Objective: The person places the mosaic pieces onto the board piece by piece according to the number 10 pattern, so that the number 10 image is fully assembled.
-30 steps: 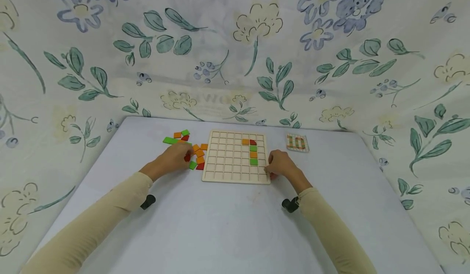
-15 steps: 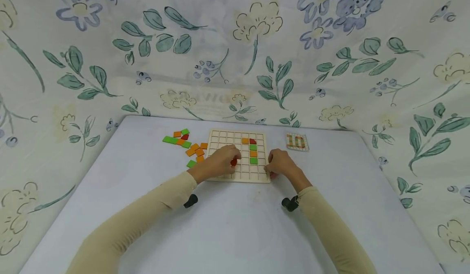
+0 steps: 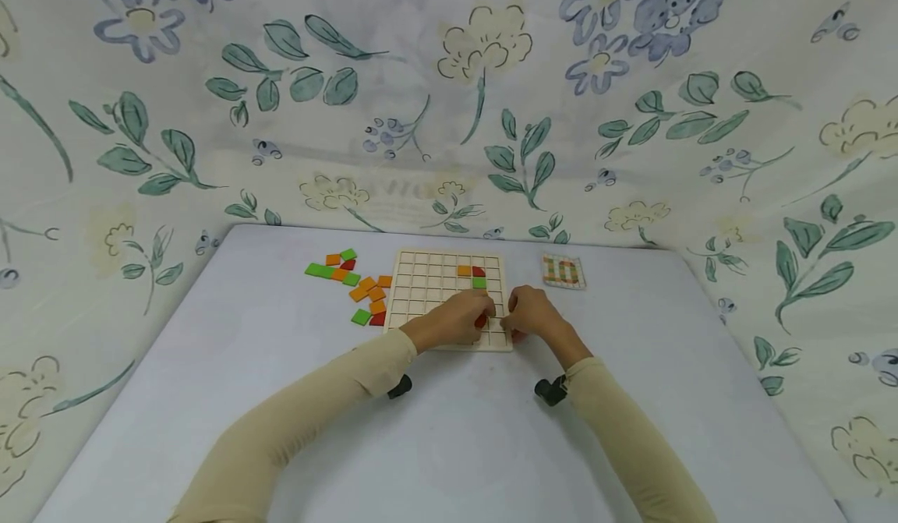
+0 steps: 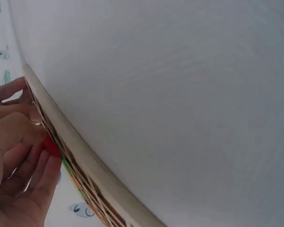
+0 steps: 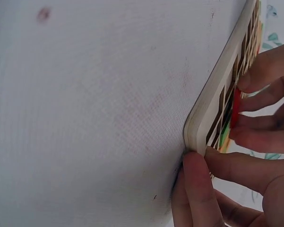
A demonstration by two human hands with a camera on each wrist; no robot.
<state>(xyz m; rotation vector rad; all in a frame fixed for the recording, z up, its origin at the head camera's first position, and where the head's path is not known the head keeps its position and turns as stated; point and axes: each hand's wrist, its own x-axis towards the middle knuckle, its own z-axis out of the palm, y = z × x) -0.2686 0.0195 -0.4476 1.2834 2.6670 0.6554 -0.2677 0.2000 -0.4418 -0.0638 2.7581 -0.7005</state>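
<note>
My left hand (image 3: 459, 318) is over the right part of a wooden grid board (image 3: 414, 297), pinching a red tile (image 3: 481, 321) between thumb and fingers. Close up in the left wrist view, the red tile (image 4: 51, 145) is right at the board's grid. My right hand (image 3: 535, 312) grips the board's right edge near its front corner, thumb and fingers around the rim in the right wrist view. An orange tile (image 3: 464, 271), a rounded red tile (image 3: 478, 271) and a green tile (image 3: 479, 283) lie in the grid. The left hand hides cells below them.
Left of the board lie loose tiles: several orange tiles (image 3: 368, 283), a long green strip (image 3: 319, 270), a green tile (image 3: 361, 317), a red tile (image 3: 378, 319) and others. A small patterned card (image 3: 563, 272) rests at the back right. Floral cloth (image 3: 449, 118) hangs behind the white table (image 3: 477, 429).
My left hand has moved right from the loose tiles, carrying a red tile over the board to the lower right cells. The right hand keeps its hold on the board's edge.
</note>
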